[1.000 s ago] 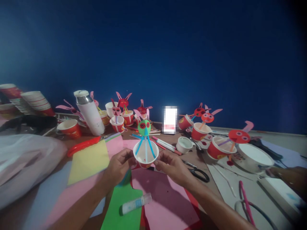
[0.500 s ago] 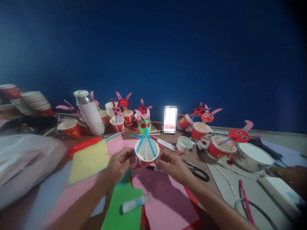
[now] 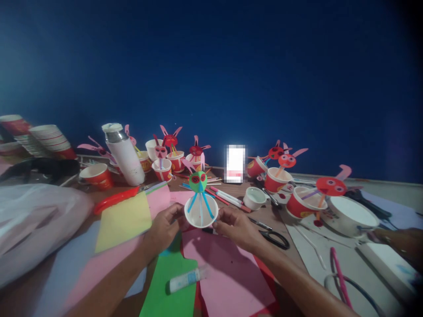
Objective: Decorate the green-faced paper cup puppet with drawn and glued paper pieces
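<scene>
I hold a small paper cup between both hands, its white inside tilted towards me. Blue straws rise from the cup to a green paper face with red eyes. My left hand pinches the cup's left rim. On the right rim my right hand grips with fingers closed. Under the cup lie pink paper and green paper, with a glue stick on them.
Several finished red cup figures with pink ears stand along the back. A white bottle, stacked cups, scissors, markers, yellow paper and a white bowl surround me. Another person's hand rests at the right.
The cup has tipped its opening more towards me and dropped slightly, so its red outside no longer shows. Both hands stay on its rim.
</scene>
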`<control>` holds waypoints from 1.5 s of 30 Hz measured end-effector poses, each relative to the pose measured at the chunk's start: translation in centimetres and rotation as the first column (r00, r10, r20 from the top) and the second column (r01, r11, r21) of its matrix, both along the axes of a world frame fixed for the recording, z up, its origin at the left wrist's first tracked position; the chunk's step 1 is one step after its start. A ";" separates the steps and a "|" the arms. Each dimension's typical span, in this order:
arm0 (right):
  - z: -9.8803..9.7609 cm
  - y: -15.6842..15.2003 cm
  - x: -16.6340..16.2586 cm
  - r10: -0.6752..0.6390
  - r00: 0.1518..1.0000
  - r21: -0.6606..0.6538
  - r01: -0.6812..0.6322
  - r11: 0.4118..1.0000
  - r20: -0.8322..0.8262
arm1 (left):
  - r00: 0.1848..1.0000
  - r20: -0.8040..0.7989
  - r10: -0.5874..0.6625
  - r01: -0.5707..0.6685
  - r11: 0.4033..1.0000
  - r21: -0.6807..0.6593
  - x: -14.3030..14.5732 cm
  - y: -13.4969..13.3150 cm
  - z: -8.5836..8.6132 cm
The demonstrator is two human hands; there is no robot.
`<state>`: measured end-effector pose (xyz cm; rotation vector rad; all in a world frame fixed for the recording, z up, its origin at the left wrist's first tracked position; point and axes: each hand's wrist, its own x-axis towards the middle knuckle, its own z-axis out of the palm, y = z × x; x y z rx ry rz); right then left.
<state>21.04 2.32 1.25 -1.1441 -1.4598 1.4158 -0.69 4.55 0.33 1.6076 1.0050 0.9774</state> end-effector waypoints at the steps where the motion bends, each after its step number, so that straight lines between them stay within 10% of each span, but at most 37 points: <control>1: -0.1 0.0 0.0 -0.001 1.000 0.000 0.001 1.000 0.004 | 1.000 0.001 -0.007 0.007 1.000 0.000 0.0 0.0 -0.1; 19: -0.5 0.1 0.4 0.006 0.998 0.006 -0.006 1.000 0.063 | 0.995 0.103 -0.010 0.024 0.990 -0.141 0.2 0.2 0.2; 29: -1.6 0.5 0.7 -0.008 0.992 0.036 0.003 0.999 0.126 | 0.982 -0.188 0.016 -0.002 0.997 0.078 -0.6 0.4 -0.6; 38: -2.1 0.6 0.7 0.030 0.987 0.099 -0.046 0.994 0.158 | 0.994 -0.111 0.019 -0.016 0.999 0.033 -0.3 0.7 -1.0; 45: -1.4 0.1 0.6 -0.090 0.905 0.271 -0.028 0.962 0.415 | 0.995 -0.094 -0.023 0.026 0.999 0.033 0.2 0.8 -0.7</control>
